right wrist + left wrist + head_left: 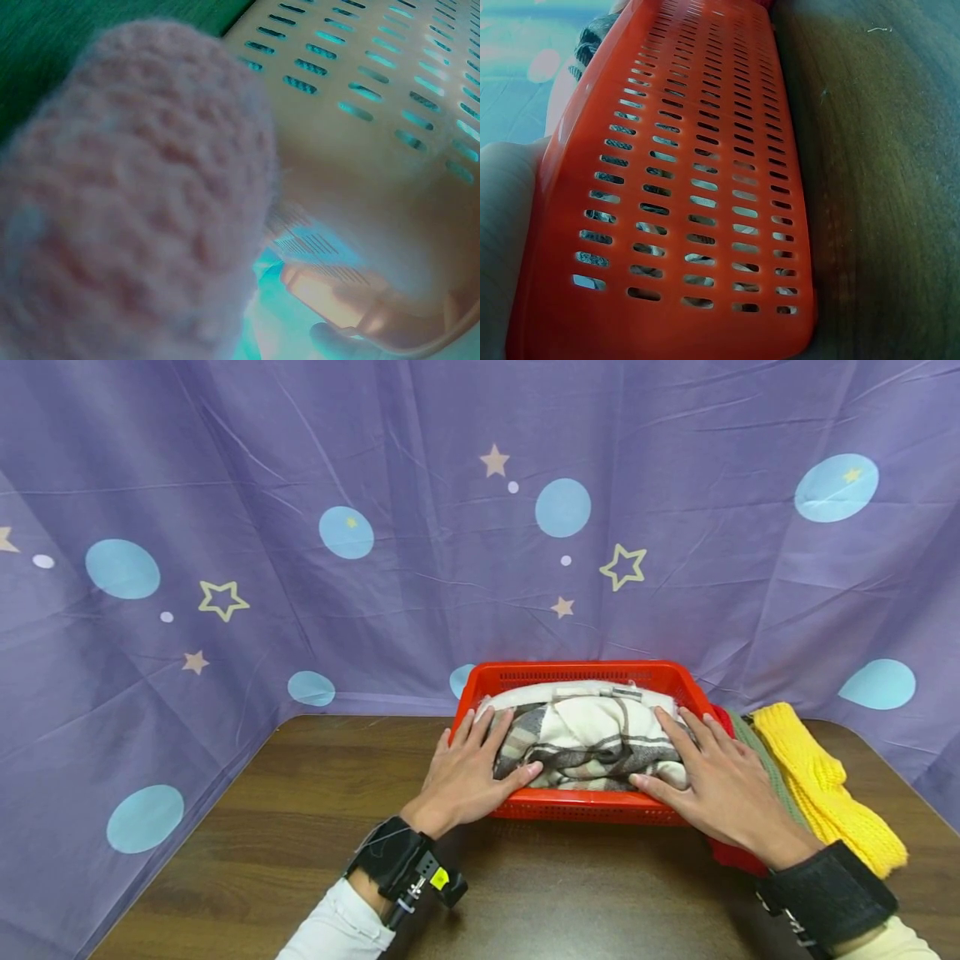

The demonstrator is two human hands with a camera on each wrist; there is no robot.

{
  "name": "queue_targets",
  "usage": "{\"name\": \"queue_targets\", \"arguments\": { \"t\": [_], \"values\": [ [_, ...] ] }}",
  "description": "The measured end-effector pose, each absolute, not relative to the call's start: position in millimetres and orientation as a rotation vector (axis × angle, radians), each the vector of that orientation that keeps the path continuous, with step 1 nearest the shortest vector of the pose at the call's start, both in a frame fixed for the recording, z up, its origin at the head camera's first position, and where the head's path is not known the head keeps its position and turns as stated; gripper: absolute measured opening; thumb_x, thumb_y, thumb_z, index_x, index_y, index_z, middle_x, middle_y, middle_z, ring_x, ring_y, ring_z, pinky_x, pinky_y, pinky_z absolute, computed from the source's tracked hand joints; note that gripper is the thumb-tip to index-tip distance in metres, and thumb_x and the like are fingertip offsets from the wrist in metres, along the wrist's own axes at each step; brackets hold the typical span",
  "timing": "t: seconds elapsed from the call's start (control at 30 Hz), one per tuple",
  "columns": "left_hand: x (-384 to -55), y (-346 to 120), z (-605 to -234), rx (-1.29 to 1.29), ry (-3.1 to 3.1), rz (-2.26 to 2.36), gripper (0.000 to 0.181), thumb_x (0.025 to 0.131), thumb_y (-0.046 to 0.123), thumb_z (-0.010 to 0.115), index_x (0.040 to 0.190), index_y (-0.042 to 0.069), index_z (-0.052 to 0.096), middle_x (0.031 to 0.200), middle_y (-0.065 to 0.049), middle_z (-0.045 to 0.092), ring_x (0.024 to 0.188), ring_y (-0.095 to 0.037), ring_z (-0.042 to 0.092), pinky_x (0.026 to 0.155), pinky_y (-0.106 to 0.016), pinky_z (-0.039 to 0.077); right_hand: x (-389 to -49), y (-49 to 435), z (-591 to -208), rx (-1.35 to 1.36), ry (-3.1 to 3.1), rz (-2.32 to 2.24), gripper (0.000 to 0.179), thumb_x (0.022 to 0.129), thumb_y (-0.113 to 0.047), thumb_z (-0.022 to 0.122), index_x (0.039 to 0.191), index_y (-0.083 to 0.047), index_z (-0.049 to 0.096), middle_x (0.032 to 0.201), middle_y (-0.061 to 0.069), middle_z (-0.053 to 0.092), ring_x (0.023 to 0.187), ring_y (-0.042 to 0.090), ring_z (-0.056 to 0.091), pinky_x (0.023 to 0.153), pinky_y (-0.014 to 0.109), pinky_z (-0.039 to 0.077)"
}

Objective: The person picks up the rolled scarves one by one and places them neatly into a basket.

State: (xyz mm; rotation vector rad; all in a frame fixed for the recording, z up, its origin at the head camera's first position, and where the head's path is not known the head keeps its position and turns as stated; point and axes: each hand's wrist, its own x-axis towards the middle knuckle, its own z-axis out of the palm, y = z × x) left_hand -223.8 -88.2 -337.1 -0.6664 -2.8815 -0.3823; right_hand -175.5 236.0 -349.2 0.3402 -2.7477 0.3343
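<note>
A red plastic basket (588, 806) with slotted sides holds a bunched plaid scarf-like cloth (600, 735) in white, grey and beige, with a fringe and a small label. Over the basket's left end lies my left hand (472, 772), fingers straight and spread, thumb on the cloth near the front rim. My right hand (720, 781) mirrors it at the right end, fingers extended over the rim and cloth. In the left wrist view, part of the left hand (502, 240) shows beside the basket's slotted wall (697, 225).
Right of the basket, a yellow knitted piece (828, 785) lies beside a green cloth (768, 764) and a red cloth (738, 857), partly hidden by my right arm. A blurred knitted bulge (150, 187) fills the right wrist view's left side. A purple curtain (420, 610) hangs behind the wooden table (300, 827).
</note>
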Motion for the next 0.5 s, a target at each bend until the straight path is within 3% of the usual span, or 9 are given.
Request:
{"name": "queue_targets", "arguments": {
  "t": [0.5],
  "values": [
    [-223.8,-88.0,-337.4,-0.664,-2.883,-0.382,0.089,0.094,0.075,0.042,0.163,0.023,0.021,0.168,-0.008,0.019,0.155,-0.031,0.014,0.118,-0.065,0.015,-174.9,235.2,-348.6,0.335,-2.757,0.338,0.098,0.089,-0.069,0.059,0.162,-0.015,0.024,0.157,0.028,0.034,0.141,0.053,0.030,0.098,0.079,0.029]
  ]
}}
